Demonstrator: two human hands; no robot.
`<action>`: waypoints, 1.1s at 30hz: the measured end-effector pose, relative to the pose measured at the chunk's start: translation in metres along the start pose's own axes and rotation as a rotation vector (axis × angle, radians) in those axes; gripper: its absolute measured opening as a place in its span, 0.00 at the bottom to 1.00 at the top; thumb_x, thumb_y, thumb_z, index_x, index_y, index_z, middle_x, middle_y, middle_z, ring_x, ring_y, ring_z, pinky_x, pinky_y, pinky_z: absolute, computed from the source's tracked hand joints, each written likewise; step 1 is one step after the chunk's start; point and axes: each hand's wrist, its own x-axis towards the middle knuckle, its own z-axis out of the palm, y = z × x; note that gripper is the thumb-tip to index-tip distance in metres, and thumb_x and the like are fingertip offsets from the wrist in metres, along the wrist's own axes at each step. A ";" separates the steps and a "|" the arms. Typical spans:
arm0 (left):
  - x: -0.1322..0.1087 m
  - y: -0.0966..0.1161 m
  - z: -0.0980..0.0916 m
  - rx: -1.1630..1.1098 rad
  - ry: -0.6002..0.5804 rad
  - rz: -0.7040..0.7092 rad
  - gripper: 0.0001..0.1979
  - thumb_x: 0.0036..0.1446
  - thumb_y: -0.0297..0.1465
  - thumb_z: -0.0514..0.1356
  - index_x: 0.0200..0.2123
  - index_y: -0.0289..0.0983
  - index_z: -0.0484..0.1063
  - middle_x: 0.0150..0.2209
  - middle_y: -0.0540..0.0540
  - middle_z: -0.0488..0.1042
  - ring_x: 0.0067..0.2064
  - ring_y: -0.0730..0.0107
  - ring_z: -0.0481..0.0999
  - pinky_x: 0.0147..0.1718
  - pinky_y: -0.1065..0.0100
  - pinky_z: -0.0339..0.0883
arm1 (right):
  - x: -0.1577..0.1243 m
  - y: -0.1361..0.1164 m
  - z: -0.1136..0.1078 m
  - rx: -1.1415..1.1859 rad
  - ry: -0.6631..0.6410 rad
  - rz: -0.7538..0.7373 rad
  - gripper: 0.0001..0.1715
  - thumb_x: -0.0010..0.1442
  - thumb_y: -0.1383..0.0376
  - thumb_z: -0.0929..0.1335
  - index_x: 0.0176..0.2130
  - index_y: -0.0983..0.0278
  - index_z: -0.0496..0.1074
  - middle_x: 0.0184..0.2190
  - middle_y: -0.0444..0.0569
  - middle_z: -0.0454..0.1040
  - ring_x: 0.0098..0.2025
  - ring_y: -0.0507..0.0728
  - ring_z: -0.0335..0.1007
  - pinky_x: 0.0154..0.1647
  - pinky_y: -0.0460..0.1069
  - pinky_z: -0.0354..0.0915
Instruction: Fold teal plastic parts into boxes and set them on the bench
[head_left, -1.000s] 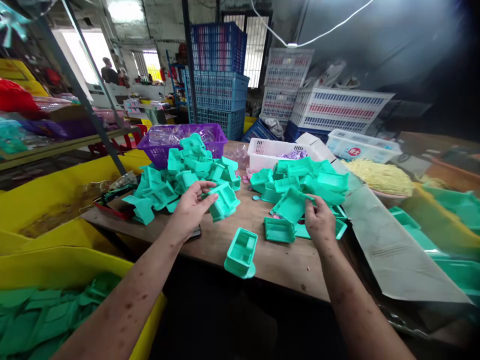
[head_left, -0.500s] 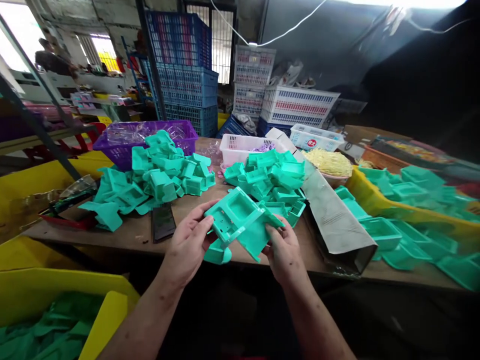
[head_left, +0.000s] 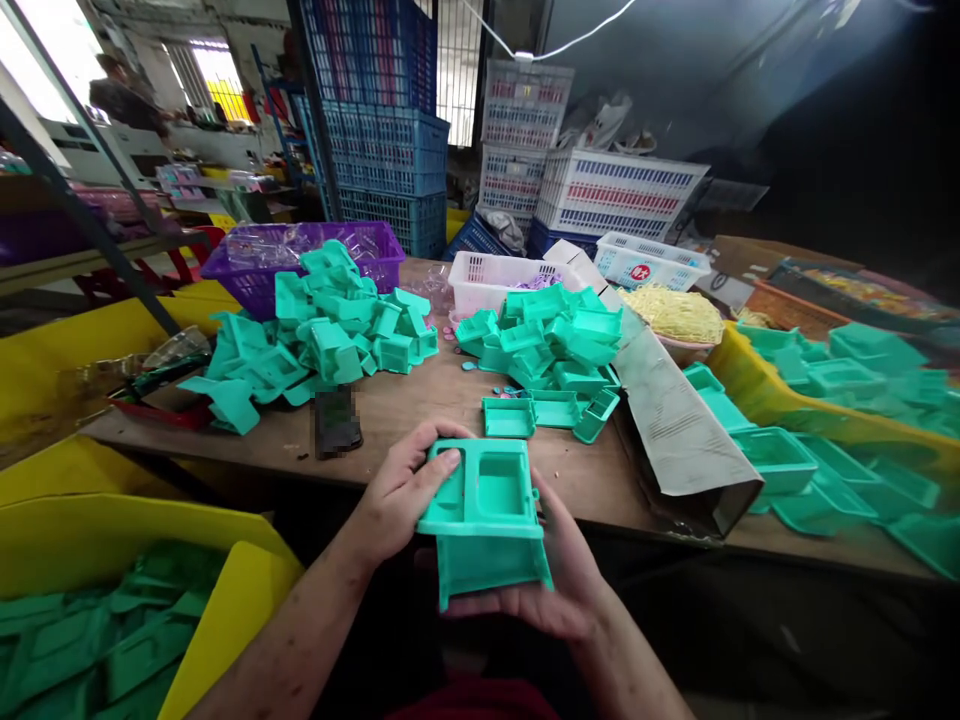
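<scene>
Between my hands is a green plastic casing (head_left: 486,515) with recessed compartments on its top face and a wide panel below. My left hand (head_left: 405,490) grips it at the left, thumb on the top face. My right hand (head_left: 559,575) holds it from the right and below, fingers under the lower panel and partly hidden. Just beyond it, small green trays (head_left: 508,418) lie at the near edge of a pile of green parts (head_left: 555,335). A second pile of green casings (head_left: 330,320) is at the left.
A dark phone-like object (head_left: 336,425) lies on the brown table (head_left: 427,405). Behind stand a purple basket (head_left: 300,265) and a white basket (head_left: 487,285). A long cardboard piece (head_left: 675,420) runs along the right. Yellow bins (head_left: 247,600) with green parts stand at both sides.
The green casing has been turned and brought lower and closer to me. My right hand has moved from its right edge to beneath it. The camera view has shifted slightly.
</scene>
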 end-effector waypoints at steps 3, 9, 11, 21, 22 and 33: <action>-0.001 -0.009 0.007 -0.047 0.262 0.019 0.16 0.76 0.46 0.70 0.52 0.40 0.83 0.39 0.47 0.80 0.36 0.67 0.74 0.34 0.71 0.70 | 0.003 0.011 0.003 0.039 -0.051 0.047 0.75 0.61 0.09 0.61 0.75 0.61 0.79 0.73 0.66 0.82 0.64 0.77 0.88 0.54 0.63 0.83; -0.006 -0.019 0.017 -0.240 0.605 0.034 0.23 0.76 0.43 0.67 0.70 0.49 0.71 0.44 0.51 0.80 0.34 0.69 0.77 0.35 0.70 0.77 | 0.017 0.014 -0.011 -0.182 0.592 -0.743 0.53 0.65 0.38 0.73 0.82 0.47 0.69 0.75 0.54 0.79 0.72 0.75 0.79 0.74 0.74 0.76; -0.013 -0.021 0.030 -0.329 0.520 -0.082 0.32 0.74 0.45 0.69 0.77 0.53 0.66 0.52 0.48 0.84 0.36 0.65 0.82 0.35 0.65 0.84 | 0.020 0.015 -0.013 -0.292 0.662 -0.926 0.59 0.64 0.42 0.74 0.86 0.44 0.61 0.78 0.52 0.75 0.76 0.75 0.75 0.84 0.78 0.64; -0.046 -0.041 0.061 0.628 0.193 0.203 0.31 0.72 0.48 0.74 0.76 0.61 0.79 0.77 0.35 0.63 0.82 0.22 0.65 0.78 0.13 0.66 | 0.011 0.006 0.021 -0.260 0.664 -0.840 0.58 0.68 0.31 0.62 0.84 0.53 0.68 0.71 0.58 0.83 0.78 0.80 0.76 0.75 0.77 0.75; -0.047 -0.040 0.059 0.698 0.191 0.258 0.38 0.67 0.52 0.78 0.77 0.61 0.77 0.81 0.34 0.56 0.84 0.16 0.60 0.77 0.10 0.65 | 0.009 0.002 0.024 -0.243 0.668 -0.805 0.58 0.69 0.30 0.60 0.82 0.54 0.72 0.69 0.59 0.85 0.76 0.81 0.78 0.73 0.76 0.77; -0.037 -0.034 0.046 0.645 -0.046 0.449 0.64 0.58 0.50 0.87 0.84 0.51 0.52 0.82 0.27 0.61 0.85 0.25 0.65 0.81 0.25 0.71 | 0.008 -0.005 0.028 -0.116 0.672 -0.710 0.62 0.71 0.25 0.58 0.78 0.61 0.79 0.59 0.62 0.90 0.70 0.82 0.83 0.75 0.77 0.73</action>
